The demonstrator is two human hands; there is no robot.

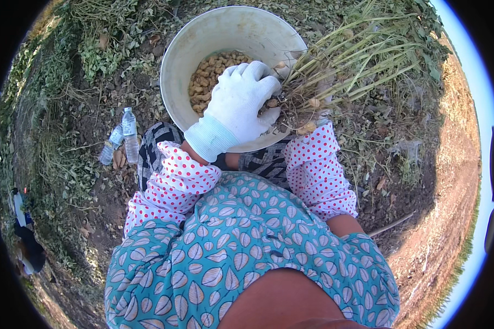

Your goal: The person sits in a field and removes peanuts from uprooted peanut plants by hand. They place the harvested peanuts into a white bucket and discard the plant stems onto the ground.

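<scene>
My left hand (241, 98), in a white knitted glove, reaches over a pale plastic bucket (177, 82). Its fingers curl at the root end of a bunch of peanut plants (354, 61), with a pod (272, 103) between thumb and forefinger; whether they grip is unclear. Mostly hidden behind stems and roots, my right hand (325, 87) holds the bunch at the bucket's right rim. Several pods, one a pale peanut pod (314, 102), hang among the roots. Picked peanuts (203, 80) cover the visible bucket bottom.
Two plastic water bottles (130, 133) lie left of my knee. Cut leafy vines (103, 53) cover the ground at left and behind the bucket. A thin stick (391, 225) lies at right, near sunlit bare soil (448, 197). Dark and white items (26, 238) sit far left.
</scene>
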